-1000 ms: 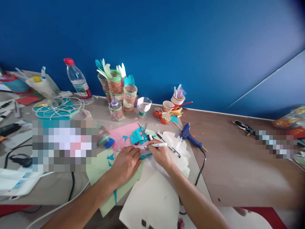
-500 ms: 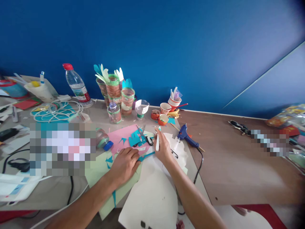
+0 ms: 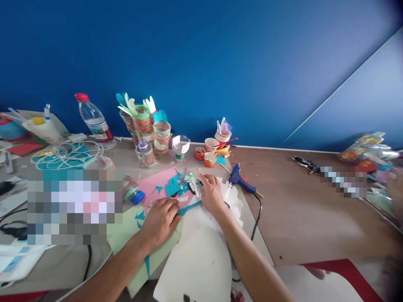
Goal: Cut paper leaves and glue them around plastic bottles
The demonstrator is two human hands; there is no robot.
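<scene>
My left hand (image 3: 161, 219) lies low over the papers with its fingers curled. The near end of a blue paper strip (image 3: 190, 206) sits between thumb and fingers, pressed to the table. My right hand (image 3: 211, 193) is just beyond the strip's other end, with index finger and thumb apart. Beside its fingertips a white marker (image 3: 194, 186) lies on the pink paper (image 3: 151, 181). Scissors (image 3: 184, 173) are there too, their handles partly hidden near my right fingers. Cut blue paper pieces (image 3: 172, 186) lie to the left of them.
A blue glue gun (image 3: 242, 179) with a black cord lies to the right. Along the wall stand wrapped bottles (image 3: 143, 121) with paper leaves, a cut bottle top (image 3: 180, 147) and small paper cups (image 3: 209, 159). A blue-capped bottle (image 3: 134, 191) lies left. Another person's hand (image 3: 395, 188) shows far right.
The white marker has left my right hand and now lies on the pink paper. My right fingers have come down beside the scissors. Another person's hand has appeared at far right.
</scene>
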